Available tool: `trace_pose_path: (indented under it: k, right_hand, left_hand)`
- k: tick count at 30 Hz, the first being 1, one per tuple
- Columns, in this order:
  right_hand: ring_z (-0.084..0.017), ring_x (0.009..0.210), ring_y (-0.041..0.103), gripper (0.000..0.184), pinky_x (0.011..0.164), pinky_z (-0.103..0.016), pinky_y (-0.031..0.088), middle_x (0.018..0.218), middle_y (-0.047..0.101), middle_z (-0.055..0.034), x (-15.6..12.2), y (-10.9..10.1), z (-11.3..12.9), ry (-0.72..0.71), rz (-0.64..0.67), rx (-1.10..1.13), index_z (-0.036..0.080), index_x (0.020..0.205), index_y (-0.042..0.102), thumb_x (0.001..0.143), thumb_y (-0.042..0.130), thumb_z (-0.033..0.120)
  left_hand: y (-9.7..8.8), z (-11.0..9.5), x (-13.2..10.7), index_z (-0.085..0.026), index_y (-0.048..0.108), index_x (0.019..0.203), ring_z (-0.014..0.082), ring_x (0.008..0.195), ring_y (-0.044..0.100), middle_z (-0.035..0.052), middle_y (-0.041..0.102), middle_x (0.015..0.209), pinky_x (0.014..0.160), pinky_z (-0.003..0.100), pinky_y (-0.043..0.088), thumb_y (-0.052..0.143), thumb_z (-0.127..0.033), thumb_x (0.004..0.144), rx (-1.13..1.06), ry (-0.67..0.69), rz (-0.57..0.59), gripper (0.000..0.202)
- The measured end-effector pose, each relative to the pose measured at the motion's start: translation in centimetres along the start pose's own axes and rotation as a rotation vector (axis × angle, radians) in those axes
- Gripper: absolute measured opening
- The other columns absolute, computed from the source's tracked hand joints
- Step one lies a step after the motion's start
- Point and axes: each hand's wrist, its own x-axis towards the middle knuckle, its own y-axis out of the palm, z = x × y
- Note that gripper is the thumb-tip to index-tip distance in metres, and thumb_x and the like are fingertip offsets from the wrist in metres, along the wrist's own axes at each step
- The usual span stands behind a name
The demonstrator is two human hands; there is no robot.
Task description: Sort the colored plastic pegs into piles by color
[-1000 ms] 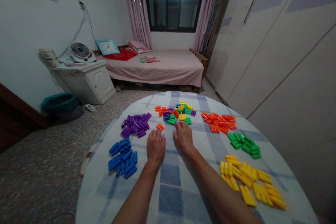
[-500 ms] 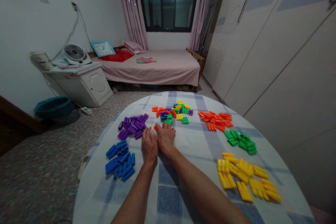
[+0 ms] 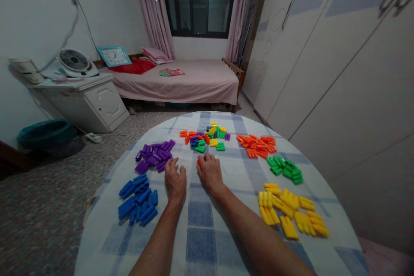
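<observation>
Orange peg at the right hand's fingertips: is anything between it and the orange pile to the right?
Only the right hand itself, beside the orange plastic peg; beyond it, checked tablecloth runs to the orange pile, passing between the mixed heap and the green pile.

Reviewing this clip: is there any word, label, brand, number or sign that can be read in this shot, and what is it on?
No text can be read with certainty.
Square blue-framed white-faced clock beside the bed: numerals too small to read.
White plastic box fan: no legible marking.
Pinkish flat item on the white cabinet: too blurred to read.
</observation>
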Motion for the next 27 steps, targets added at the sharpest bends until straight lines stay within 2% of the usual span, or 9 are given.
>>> trace_pose_path:
  k: [4,7,11,13,15,18,22,25,27]
  right_hand:
    - [-0.021,0.095,0.049,0.019,0.079,-0.033,0.036,0.100,0.058,-0.0081,0.5,-0.5,-2.1,-0.030,0.020,-0.044,0.018,0.105,0.058,0.093,0.048,0.029]
    - [-0.019,0.092,0.052,0.019,0.075,-0.029,0.036,0.099,0.059,-0.0063,2.3,-1.8,-4.7,0.121,-0.017,-0.006,0.020,0.104,0.060,0.093,0.048,0.029]
    - [-0.021,0.094,0.052,0.027,0.076,-0.029,0.035,0.103,0.059,-0.0088,4.8,-5.3,-11.0,0.338,-0.179,-0.111,0.021,0.113,0.060,0.095,0.045,0.033]
    - [-0.023,0.096,0.051,0.028,0.077,-0.030,0.035,0.104,0.059,-0.0108,5.2,-6.5,-14.7,0.389,-0.210,-0.189,0.019,0.113,0.061,0.095,0.045,0.033]
    - [-0.023,0.096,0.051,0.028,0.078,-0.031,0.035,0.105,0.059,-0.0116,5.1,-6.8,-17.9,0.411,-0.211,-0.247,0.018,0.111,0.063,0.094,0.045,0.032]
    - [-0.024,0.103,0.050,0.031,0.083,-0.033,0.035,0.113,0.059,-0.0118,4.0,-5.5,-21.2,0.395,-0.177,-0.276,0.017,0.115,0.062,0.095,0.042,0.030]
    - [-0.026,0.120,0.042,0.040,0.093,-0.037,0.033,0.129,0.054,-0.0118,3.0,-3.6,-22.4,0.266,-0.052,-0.330,0.017,0.131,0.051,0.098,0.033,0.029]
    - [-0.028,0.124,0.039,0.041,0.098,-0.042,0.030,0.135,0.050,-0.0115,3.1,-3.4,-21.6,0.235,0.002,-0.344,0.017,0.131,0.051,0.098,0.031,0.030]
    - [-0.030,0.129,0.034,0.042,0.101,-0.044,0.027,0.139,0.046,-0.0130,3.5,-3.6,-20.4,0.265,-0.041,-0.335,0.015,0.132,0.050,0.097,0.033,0.031]
  left_hand:
    - [-0.2,-0.3,-0.1,-0.014,0.059,0.116,0.0209,0.108,0.058,0.0142,0.047,0.132,0.100,0.036,0.047,0.047,-0.022,0.083,0.028,-0.003,0.005,0.037]
    - [-0.2,-0.2,-0.1,-0.014,0.060,0.116,0.0228,0.112,0.056,0.0139,0.046,0.133,0.101,0.037,0.047,0.048,-0.022,0.082,0.057,-0.003,0.010,0.037]
    - [0.0,0.0,-0.1,-0.015,0.062,0.115,0.0253,0.121,0.051,0.0129,0.045,0.135,0.103,0.038,0.045,0.047,-0.022,0.082,0.103,0.006,0.028,0.036]
    - [0.0,0.0,-0.1,-0.015,0.062,0.114,0.0261,0.123,0.049,0.0126,0.045,0.135,0.105,0.039,0.043,0.047,-0.023,0.083,0.133,0.013,0.033,0.035]
    - [0.0,-0.2,-0.2,-0.016,0.063,0.113,0.0263,0.123,0.049,0.0124,0.045,0.135,0.106,0.039,0.042,0.047,-0.022,0.083,0.158,0.013,0.037,0.035]
    - [0.1,-0.3,-0.3,-0.016,0.064,0.112,0.0260,0.123,0.050,0.0117,0.047,0.135,0.105,0.039,0.043,0.046,-0.022,0.083,0.171,0.020,0.048,0.034]
    - [0.3,0.0,-0.4,-0.016,0.065,0.109,0.0257,0.124,0.049,0.0111,0.050,0.131,0.106,0.039,0.042,0.046,-0.023,0.083,0.166,0.037,0.044,0.033]
    - [0.3,0.1,-0.3,-0.016,0.066,0.107,0.0260,0.123,0.049,0.0120,0.050,0.131,0.105,0.039,0.043,0.047,-0.023,0.083,0.164,0.038,0.046,0.032]
    - [0.3,0.1,-0.3,-0.016,0.066,0.107,0.0259,0.123,0.050,0.0122,0.051,0.131,0.106,0.040,0.042,0.047,-0.023,0.082,0.162,0.042,0.046,0.032]
